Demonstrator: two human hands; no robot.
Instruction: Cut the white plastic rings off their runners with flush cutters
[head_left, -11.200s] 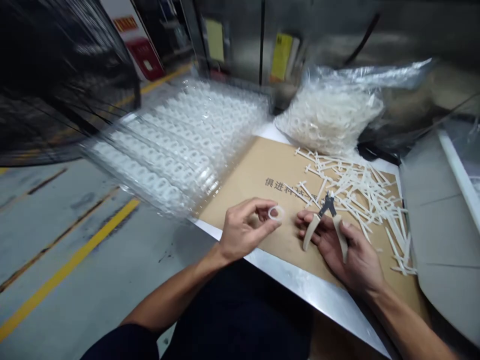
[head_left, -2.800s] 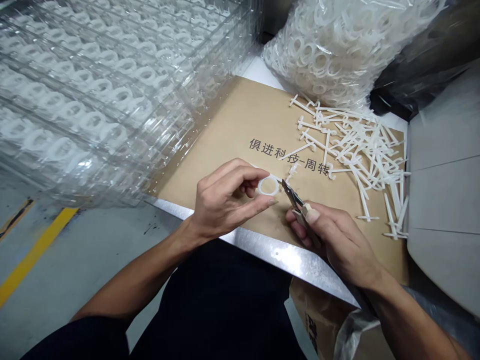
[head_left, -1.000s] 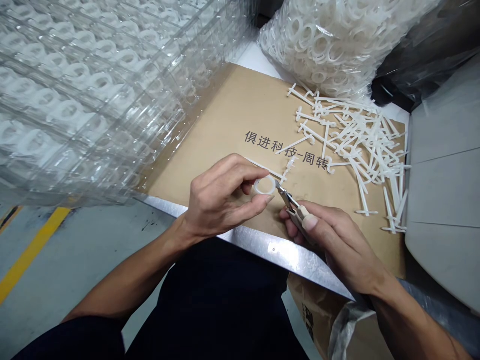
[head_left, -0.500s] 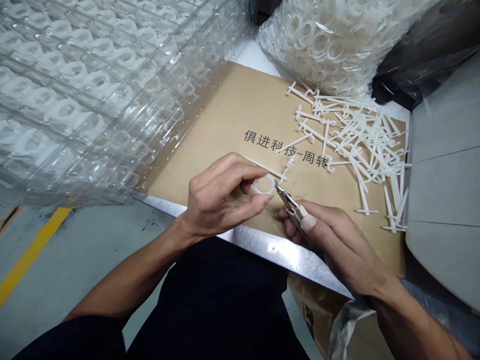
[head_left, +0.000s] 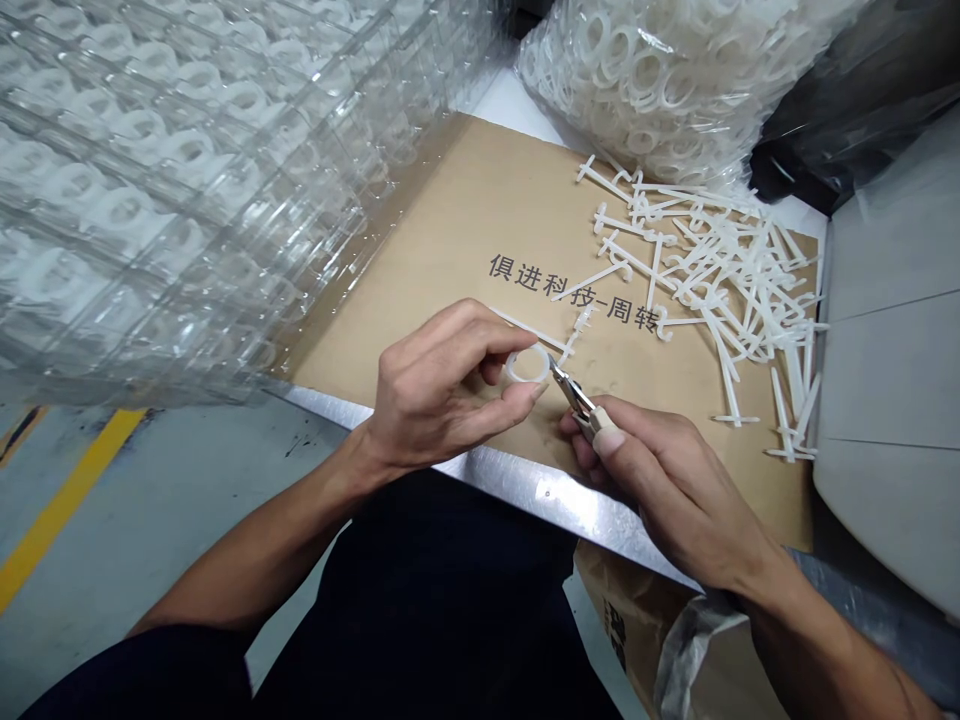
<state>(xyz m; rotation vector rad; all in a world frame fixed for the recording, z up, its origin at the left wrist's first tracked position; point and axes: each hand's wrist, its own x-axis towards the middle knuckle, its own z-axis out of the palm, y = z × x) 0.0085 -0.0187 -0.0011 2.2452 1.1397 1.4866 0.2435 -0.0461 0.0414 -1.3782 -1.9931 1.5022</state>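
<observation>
Between the thumb and fingers of my left hand [head_left: 439, 390] is a white translucent plastic ring [head_left: 527, 379], held above the cardboard. My right hand [head_left: 667, 465] is wrapped round the pale handles of small nippers [head_left: 574, 392]. The tips of the nippers meet the right edge of the ring; whether the jaws are closed is too small to tell. Just behind the ring, a thin white plastic sprue piece [head_left: 534, 331] lies on the cardboard.
A brown cardboard sheet [head_left: 450, 220] with printed characters covers the metal-edged table. A pile of white sprues [head_left: 739, 270] lies at its right. Behind stands a clear bag of rings [head_left: 652, 75]. Clear trays of white rings [head_left: 187, 150] are stacked at left. A grey panel [head_left: 892, 350] borders the right.
Both hands keep nearly the same place, with the nippers still at the ring's right edge. The view has shifted slightly.
</observation>
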